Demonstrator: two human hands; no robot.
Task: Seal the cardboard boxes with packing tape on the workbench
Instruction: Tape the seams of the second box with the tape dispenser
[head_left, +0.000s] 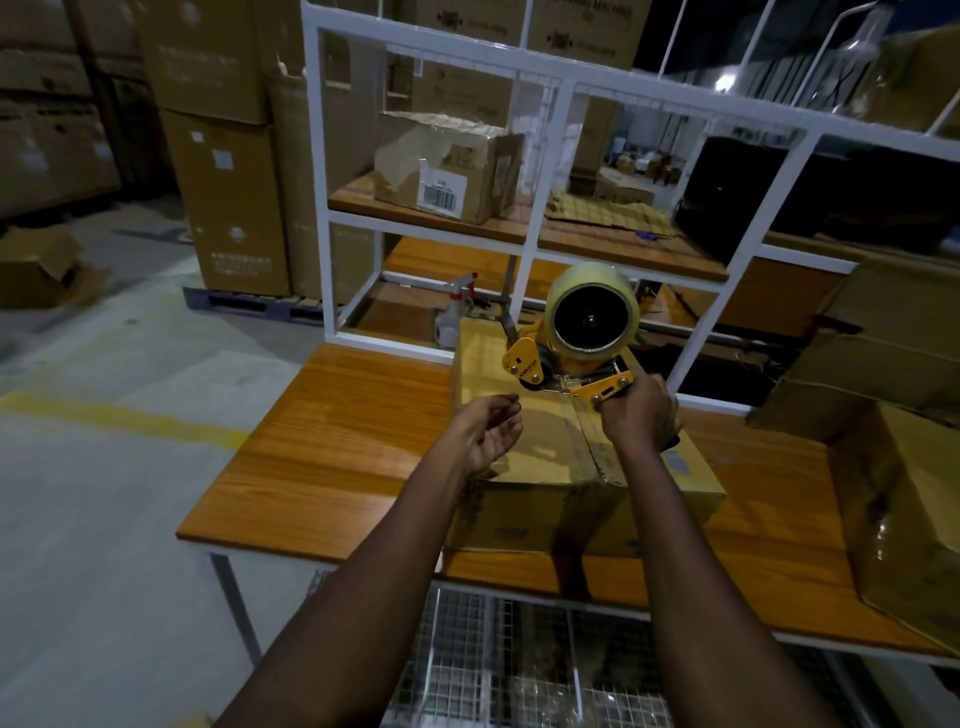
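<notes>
A closed cardboard box (524, 519) lies on the wooden workbench (332, 441). A strip of clear tape (592, 447) runs along its top seam. My right hand (641, 415) grips the handle of a yellow tape dispenser (576, 332) with a large roll, its front end resting on the far part of the box top. My left hand (488, 431) hovers just above the box's left top, palm turned up, fingers loosely curled, holding nothing.
A second taped cardboard box (904, 519) stands at the bench's right end. A white-framed shelf (530, 228) behind holds a torn box (447, 166) and a spray bottle (454, 306). Stacked cartons (228, 156) stand on a pallet at the left. Wire mesh (519, 654) lies under the bench.
</notes>
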